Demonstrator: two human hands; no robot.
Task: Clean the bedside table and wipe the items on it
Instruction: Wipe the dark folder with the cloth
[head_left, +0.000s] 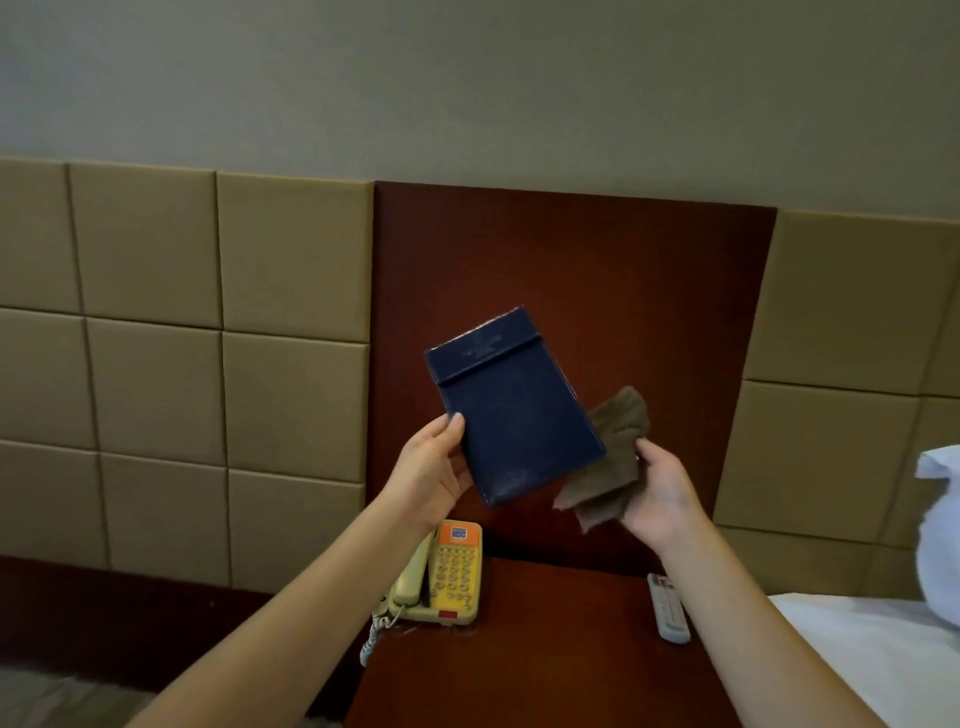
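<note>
Currently, the blue folder (511, 410) is held tilted in the air, its lower left edge gripped by the left hand (431, 475). Just beside it, the right hand (657, 488) grasps a brown cloth (610, 460). Below both hands, the bedside table (545, 639) carries a telephone (441, 577) and a remote control (669, 608).

One wide-angle view only, from the person's head; it faces forward and slightly down toward the wooden wall panel (571, 270); the counter (545, 649) lies close below, near the frame's bottom.
</note>
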